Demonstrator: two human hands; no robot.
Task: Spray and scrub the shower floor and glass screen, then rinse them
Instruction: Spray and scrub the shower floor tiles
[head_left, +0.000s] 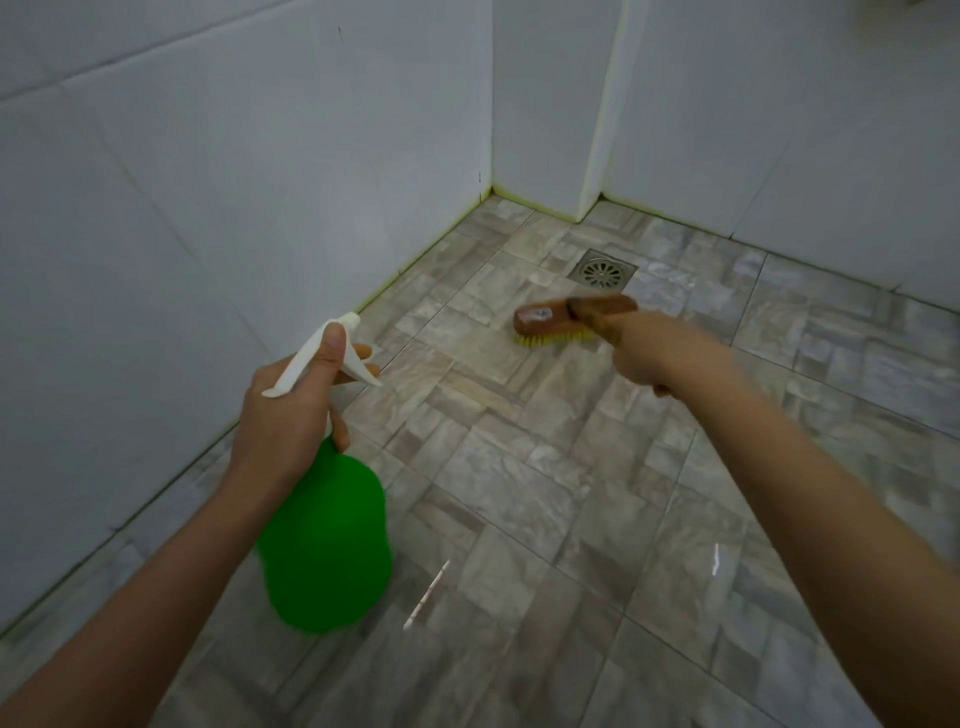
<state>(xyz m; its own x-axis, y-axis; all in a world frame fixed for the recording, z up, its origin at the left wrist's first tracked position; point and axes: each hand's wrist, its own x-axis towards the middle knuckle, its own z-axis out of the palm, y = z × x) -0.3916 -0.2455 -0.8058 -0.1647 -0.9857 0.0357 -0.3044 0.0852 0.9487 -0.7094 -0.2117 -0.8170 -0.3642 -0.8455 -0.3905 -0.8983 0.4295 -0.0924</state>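
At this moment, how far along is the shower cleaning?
Early to midway. Spraying seems begun: the left hand grips the green spray bottle. In hand: the right hand holds the brush bristles-down on the floor tiles beside the drain. Left: the glass screen, not visible, and rinsing; no running water shows.

- White tiled walls fill nine to three o'clock; a boxed pillar juts at twelve.
- Mottled grey-beige tiled floor spreads toward six o'clock.
- Square metal drain lies near the pillar, at one o'clock.
- Yellowish sealant lines the wall foot at eleven.
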